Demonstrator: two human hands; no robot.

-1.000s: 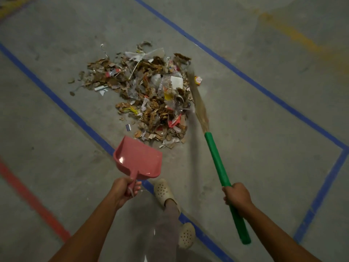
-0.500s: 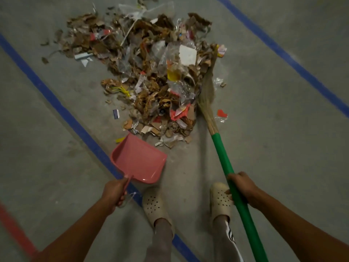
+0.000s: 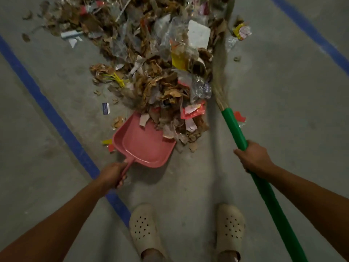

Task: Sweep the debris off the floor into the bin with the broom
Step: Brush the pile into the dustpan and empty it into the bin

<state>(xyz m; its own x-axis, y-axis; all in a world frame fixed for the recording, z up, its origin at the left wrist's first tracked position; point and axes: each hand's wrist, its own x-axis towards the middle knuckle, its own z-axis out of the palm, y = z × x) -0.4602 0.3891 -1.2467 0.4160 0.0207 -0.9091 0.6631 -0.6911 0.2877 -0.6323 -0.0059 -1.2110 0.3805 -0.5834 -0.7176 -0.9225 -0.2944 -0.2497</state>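
Dull grey concrete floor (image 3: 283, 110), scuffed and blotchy, lit pretty dimly; one blue painted line (image 3: 56, 118) cutting diagonally down the left side and ending up just beside the left clog (image 3: 144, 227); a second blue line (image 3: 311, 33) crossing the top right corner. Big debris pile (image 3: 160, 72) in the upper middle between the two lines, mostly torn brown cardboard, clear plastic wrap, bits of white, yellow and red paper; a few stray scraps scattered on bare concrete around it. Pink dustpan (image 3: 143, 146) with its mouth pushed against the near edge of the pile, some scraps lying over its front lip; left hand (image 3: 111, 174) curled round its handle. Right hand (image 3: 253, 159) wrapped round the green broom handle (image 3: 268, 195); straw bristles (image 3: 219, 72) lying along the right flank of the pile, touching it. Right clog (image 3: 230, 224) planted near the bottom edge, well apart from the mess.
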